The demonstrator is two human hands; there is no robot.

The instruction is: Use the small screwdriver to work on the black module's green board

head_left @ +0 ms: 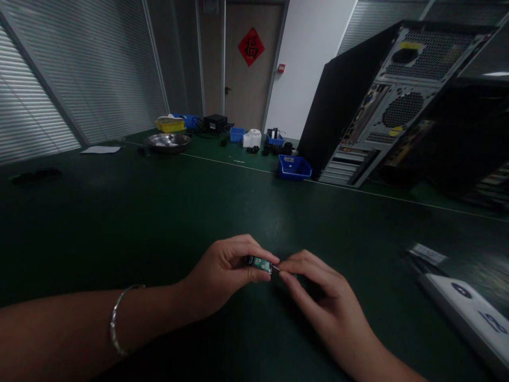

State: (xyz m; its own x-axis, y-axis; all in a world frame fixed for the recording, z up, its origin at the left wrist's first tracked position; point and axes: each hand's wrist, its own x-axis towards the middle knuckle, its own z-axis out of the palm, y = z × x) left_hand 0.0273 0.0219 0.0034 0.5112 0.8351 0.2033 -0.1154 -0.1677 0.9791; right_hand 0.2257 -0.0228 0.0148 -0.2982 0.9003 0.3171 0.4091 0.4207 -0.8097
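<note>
My left hand (220, 276) is closed around a small green circuit board (261, 263) with a dark edge piece, gripping it between thumb and fingers. The board's right end sticks out toward my other hand. My right hand (328, 294) pinches a thin metal piece (275, 268) between thumb and forefinger, and that piece meets the board's right end. Whether it is a tool tip or a connector cannot be made out. Both hands are held over the dark green table (159, 223). A silver bangle (114, 321) circles my left wrist.
At the right back stand a computer tower (350, 101) and a blue bin (293, 167). A white boxy device (465, 307) lies at the right. Further back are a metal bowl (168, 142), a yellow bin (170, 125) and a white part (252, 139). Paper (101, 150) lies at the left.
</note>
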